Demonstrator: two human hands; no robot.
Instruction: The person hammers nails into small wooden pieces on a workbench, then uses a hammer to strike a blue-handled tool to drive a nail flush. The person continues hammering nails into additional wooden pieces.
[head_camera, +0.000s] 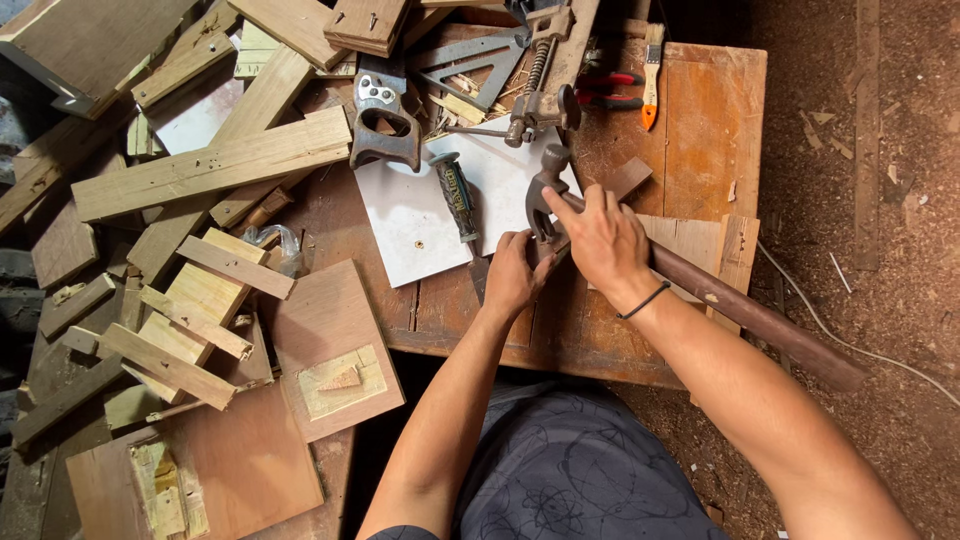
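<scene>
Head view, frame centre: right hand (603, 240) grips a steel claw hammer with long dark wooden handle (750, 312) near its head; left hand (514, 275) pinches something hidden on the worn brown wooden workbench (700, 130).

The right hand (603, 240) grips a claw hammer (546, 192) high on its long brown handle, the head just above the left hand (513, 276), whose fingers (522, 243) pinch something small against the wooden surface (700, 130). A white board (420, 215) and screwdriver (456, 195) lie just beside them.
</scene>
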